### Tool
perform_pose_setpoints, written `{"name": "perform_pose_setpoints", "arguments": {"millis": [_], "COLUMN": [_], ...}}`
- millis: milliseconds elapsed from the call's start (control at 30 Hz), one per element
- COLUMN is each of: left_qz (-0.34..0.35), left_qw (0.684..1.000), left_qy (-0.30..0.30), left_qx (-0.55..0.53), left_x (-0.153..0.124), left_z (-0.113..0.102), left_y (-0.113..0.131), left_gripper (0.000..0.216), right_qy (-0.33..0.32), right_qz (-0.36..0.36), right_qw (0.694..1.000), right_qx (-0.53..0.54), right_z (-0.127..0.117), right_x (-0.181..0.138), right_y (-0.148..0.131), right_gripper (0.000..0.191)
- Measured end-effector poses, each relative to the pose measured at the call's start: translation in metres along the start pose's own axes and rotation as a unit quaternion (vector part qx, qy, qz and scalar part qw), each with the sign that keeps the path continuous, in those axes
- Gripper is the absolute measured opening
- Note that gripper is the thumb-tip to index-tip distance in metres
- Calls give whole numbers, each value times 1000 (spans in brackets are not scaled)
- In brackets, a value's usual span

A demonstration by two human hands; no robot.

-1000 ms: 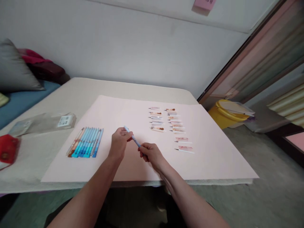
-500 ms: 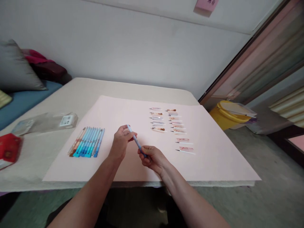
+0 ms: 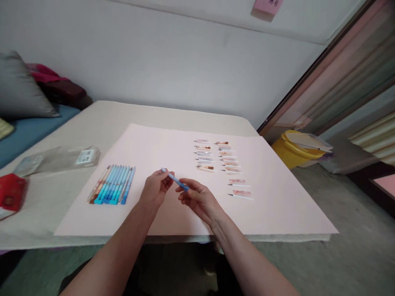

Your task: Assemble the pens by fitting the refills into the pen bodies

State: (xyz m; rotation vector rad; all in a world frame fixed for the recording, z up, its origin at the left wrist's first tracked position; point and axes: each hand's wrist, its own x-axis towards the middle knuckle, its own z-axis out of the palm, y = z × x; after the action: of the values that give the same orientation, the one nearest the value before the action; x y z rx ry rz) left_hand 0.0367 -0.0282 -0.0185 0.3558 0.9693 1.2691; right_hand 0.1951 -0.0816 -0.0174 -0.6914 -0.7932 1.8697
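Observation:
A light blue pen (image 3: 175, 179) with a darker blue end is held between my hands above the pink sheet (image 3: 166, 218). My left hand (image 3: 156, 186) pinches its pale end between thumb and fingers. At the darker end, my right hand (image 3: 197, 198) has its thumb and fingers on the pen, its other fingers loosely curled. Left of my hands, a row of several pens (image 3: 114, 185) lies side by side, mostly blue, with brown ones at the left. To the right, slim refills with patterned pieces (image 3: 231, 159) lie in two columns.
A clear plastic bag (image 3: 61, 160) and a red object (image 3: 11, 192) rest on the cream tabletop at the left. Beyond them are a grey cushion (image 3: 23, 88) and a blue seat. A yellow bin (image 3: 293, 150) stands past the table's right edge. A wall runs behind the table.
The pen has tilted closer to level, its pale end dropping to the left and its darker end rising. My right hand has loosened from a fist-like grip to a fingertip hold.

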Motion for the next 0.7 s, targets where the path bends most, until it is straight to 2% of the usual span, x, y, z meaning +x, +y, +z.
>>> {"name": "perform_pose_setpoints", "arguments": {"millis": [167, 267, 400, 500, 600, 700], "left_qz": [4, 5, 7, 15, 32, 66], "left_qw": [1000, 1000, 999, 998, 996, 988], "left_qy": [-14, -20, -19, -19, -13, -6], "left_qx": [6, 12, 28, 50, 79, 136], "left_x": [0, 0, 2, 2, 3, 5], "left_z": [0, -1, -2, -2, -3, -6], "left_y": [0, -1, -1, 0, 2, 6], "left_gripper": [10, 11, 13, 17, 21, 23], "right_qy": [39, 39, 15, 23, 47, 99], "right_qz": [-31, -45, -20, 7, 12, 11], "right_qw": [998, 995, 988, 982, 972, 954], "right_qx": [-41, -81, -152, -189, -232, -284], "right_z": [-2, -1, 3, 5, 4, 1], "right_x": [2, 1, 0, 2, 4, 6], "right_y": [5, 4, 6, 10, 11, 10], "right_gripper": [28, 27, 32, 34, 31, 24]}}
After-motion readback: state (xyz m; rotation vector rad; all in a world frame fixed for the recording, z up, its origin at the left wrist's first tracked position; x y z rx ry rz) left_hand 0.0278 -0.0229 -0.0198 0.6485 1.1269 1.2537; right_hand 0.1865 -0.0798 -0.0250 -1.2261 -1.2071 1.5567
